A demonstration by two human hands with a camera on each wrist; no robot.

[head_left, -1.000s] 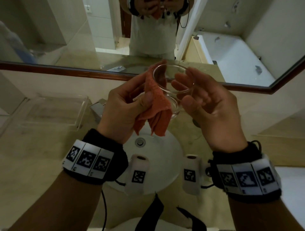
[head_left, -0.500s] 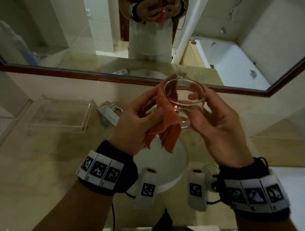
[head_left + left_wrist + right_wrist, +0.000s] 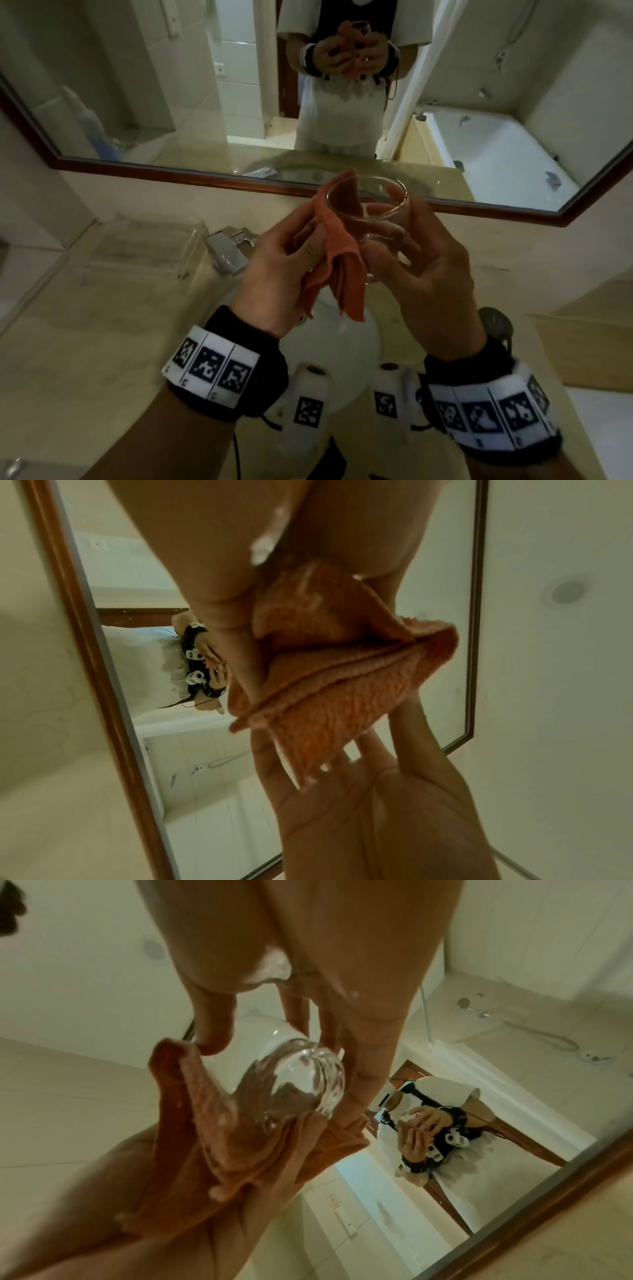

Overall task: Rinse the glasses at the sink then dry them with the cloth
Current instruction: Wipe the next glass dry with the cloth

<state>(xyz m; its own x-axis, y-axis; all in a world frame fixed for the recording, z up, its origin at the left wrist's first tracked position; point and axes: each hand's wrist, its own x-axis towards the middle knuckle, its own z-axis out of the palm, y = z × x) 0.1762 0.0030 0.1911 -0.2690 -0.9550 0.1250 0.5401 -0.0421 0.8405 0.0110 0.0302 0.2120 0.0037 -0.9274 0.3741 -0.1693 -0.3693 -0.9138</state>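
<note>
A small clear glass (image 3: 371, 219) is held upright above the white sink (image 3: 346, 346). My right hand (image 3: 428, 267) wraps its fingers and thumb round the glass (image 3: 291, 1080). An orange cloth (image 3: 337, 253) lies against the glass's left side, its top corner at the rim and its folds hanging down. My left hand (image 3: 284, 267) pinches that cloth (image 3: 339, 674) between thumb and fingers and presses it to the glass. In the right wrist view the cloth (image 3: 212, 1139) covers the glass's side and part of its base. The right palm (image 3: 383, 813) shows below the cloth in the left wrist view.
A chrome tap (image 3: 227, 251) stands left of the sink on the beige marble counter (image 3: 85, 359). A clear plastic tray (image 3: 144, 250) sits at the back left. A wood-framed mirror (image 3: 205, 102) runs along the wall behind, reflecting a person and a bathtub.
Both hands have risen with the glass and cloth, away from the sink toward the mirror. The glass went from tilted to upright, and the right fingers closed round it.
</note>
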